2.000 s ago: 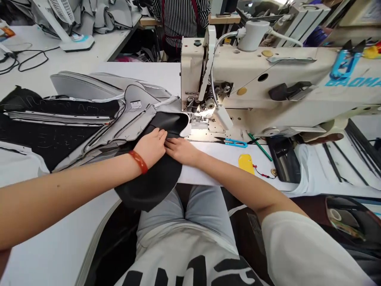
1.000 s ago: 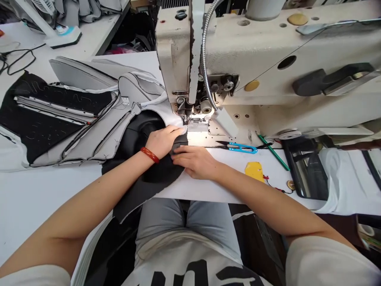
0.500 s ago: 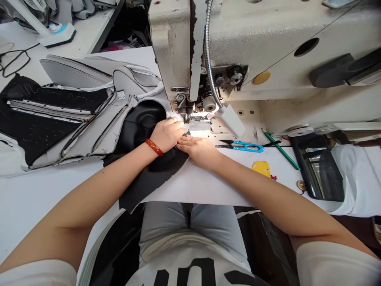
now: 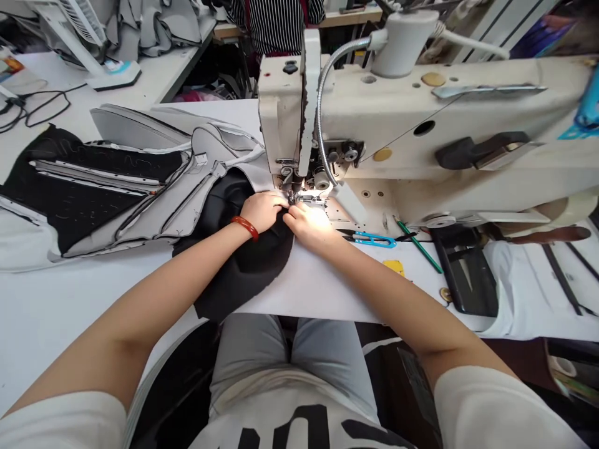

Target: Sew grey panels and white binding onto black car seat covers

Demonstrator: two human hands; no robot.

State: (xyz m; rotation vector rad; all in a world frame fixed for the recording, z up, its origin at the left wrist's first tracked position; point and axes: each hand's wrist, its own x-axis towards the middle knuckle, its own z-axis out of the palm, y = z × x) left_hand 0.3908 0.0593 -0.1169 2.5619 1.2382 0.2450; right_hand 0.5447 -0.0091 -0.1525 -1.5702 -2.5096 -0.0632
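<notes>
A sewing machine (image 4: 287,118) stands before me, its lamp lighting the presser foot (image 4: 292,196). Just left of the foot, my left hand (image 4: 262,210) presses and pinches the edge of a black fabric piece (image 4: 271,265), a red bangle on its wrist. Close in front of the foot, my right hand (image 4: 306,224) has its fingers closed on the same edge; the fingertips of the two hands nearly meet. The black piece adjoins a grey padded panel (image 4: 163,212) spread out to the left. The exact edge under the fingers is hidden.
Blue thread snips (image 4: 374,239), a green pencil (image 4: 421,246), a yellow scrap (image 4: 394,267) and a black phone (image 4: 468,274) lie right of my right hand. White cloth (image 4: 510,287) is beyond them. A white fan (image 4: 100,72) stands back left. Another person (image 4: 276,28) is behind the machine.
My head view has tilted up, showing more of the machine and the room behind. My right hand's fingers have drawn in from flatter to a pinch at the fabric edge, nearer the foot.
</notes>
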